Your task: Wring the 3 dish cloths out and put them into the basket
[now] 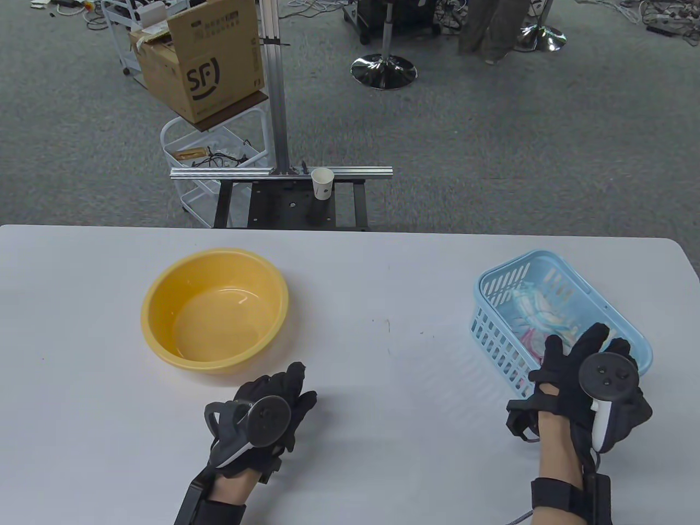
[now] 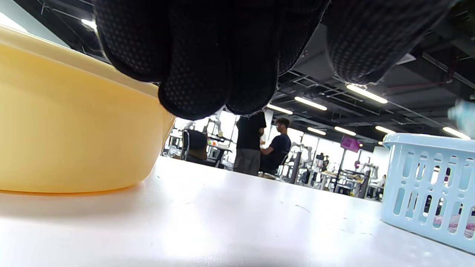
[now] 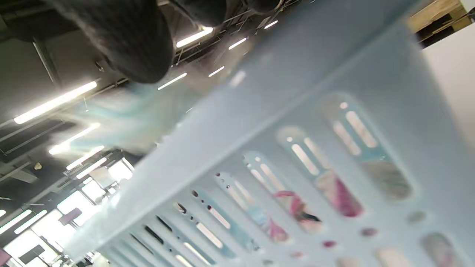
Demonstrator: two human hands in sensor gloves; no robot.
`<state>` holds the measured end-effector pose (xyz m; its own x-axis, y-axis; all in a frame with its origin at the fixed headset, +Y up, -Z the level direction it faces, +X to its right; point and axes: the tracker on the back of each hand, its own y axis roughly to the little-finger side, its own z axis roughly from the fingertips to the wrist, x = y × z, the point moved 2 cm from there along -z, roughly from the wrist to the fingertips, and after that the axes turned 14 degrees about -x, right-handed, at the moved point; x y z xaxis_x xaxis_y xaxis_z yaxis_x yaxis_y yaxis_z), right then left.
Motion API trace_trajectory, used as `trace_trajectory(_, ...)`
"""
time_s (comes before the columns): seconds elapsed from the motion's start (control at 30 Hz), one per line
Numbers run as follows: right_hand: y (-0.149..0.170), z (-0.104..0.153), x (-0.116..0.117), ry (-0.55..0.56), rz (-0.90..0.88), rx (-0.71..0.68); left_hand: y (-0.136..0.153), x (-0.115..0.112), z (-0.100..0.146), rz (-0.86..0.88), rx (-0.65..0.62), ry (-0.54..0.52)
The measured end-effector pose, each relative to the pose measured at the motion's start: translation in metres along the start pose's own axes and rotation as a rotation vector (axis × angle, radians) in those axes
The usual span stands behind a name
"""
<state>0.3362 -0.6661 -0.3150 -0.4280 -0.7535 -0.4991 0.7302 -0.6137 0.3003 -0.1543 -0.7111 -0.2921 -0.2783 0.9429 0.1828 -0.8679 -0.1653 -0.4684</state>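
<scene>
Now the right hand (image 1: 588, 377) hangs over the blue basket (image 1: 495, 322), fingers spread and holding nothing, cloths (image 1: 538, 320) lying inside; the left hand (image 1: 268, 407) hovers loose and empty beside the yellow bowl (image 1: 158, 306).

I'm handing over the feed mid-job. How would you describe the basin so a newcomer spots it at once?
On the white table, look at its left half, ahead of the left hand. The round yellow plastic basin stands there; unlike the slotted pale blue plastic basket on the right, its walls are solid.
</scene>
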Motion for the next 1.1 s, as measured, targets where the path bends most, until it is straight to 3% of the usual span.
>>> trace_trajectory(0.23,-0.016,0.002,-0.001,0.0,-0.015,-0.098,0.0,-0.001,0.0,0.002,-0.003,0.007)
trace_trajectory(0.5,-0.086,0.02,0.009,-0.007,0.011,-0.421,-0.002,-0.002,0.0,-0.011,-0.003,0.023)
trace_trajectory(0.7,-0.129,0.056,0.043,-0.044,0.087,-0.663,0.0,-0.003,0.0,-0.024,0.012,0.034)
trace_trajectory(1.1,-0.139,0.11,0.124,-0.22,0.09,-0.901,0.014,-0.001,0.004,-0.021,0.086,0.038)
